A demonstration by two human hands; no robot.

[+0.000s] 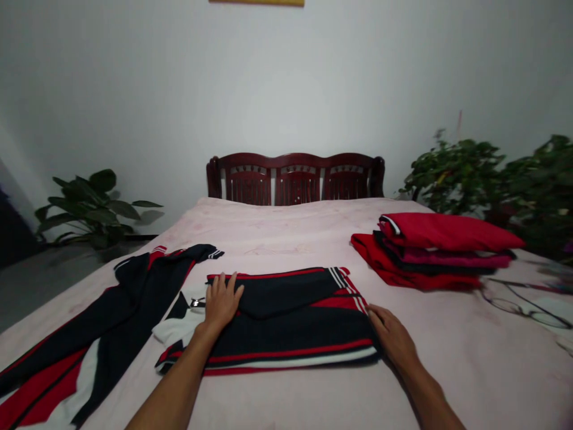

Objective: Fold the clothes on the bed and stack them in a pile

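A folded navy jacket with red and white stripes (290, 319) lies on the pink bedspread (286, 239) in front of me. My left hand (221, 301) rests flat on the jacket's left end, fingers spread, next to the white collar and zip. My right hand (391, 334) lies at the jacket's right edge, fingers stretched out and touching the striped cuff. Neither hand holds anything.
A second navy and red garment (102, 334) lies spread out at the left. A stack of folded red and dark clothes (434, 248) sits at the right. Spectacles (523, 304) lie near the right edge. A dark wooden headboard (295, 176) and potted plants (92, 206) stand behind.
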